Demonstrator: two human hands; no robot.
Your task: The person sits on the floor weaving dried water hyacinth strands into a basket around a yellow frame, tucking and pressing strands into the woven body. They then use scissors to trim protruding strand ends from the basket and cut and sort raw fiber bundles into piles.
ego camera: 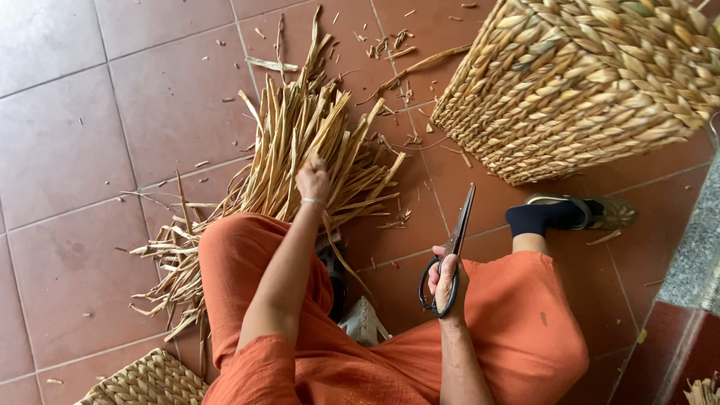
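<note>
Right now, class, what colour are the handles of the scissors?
Black; the scissors sit in the right hand, clearest in the head view.

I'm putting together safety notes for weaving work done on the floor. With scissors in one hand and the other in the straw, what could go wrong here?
1. The right hand holds long scissors pointing forward over the lap; a slip might nick the leg or the left hand.
2. The left hand reaches into stiff dried strips; sharp edges could scratch it.
3. Offcuts litter the smooth tiled floor and may be slippery underfoot.
</note>
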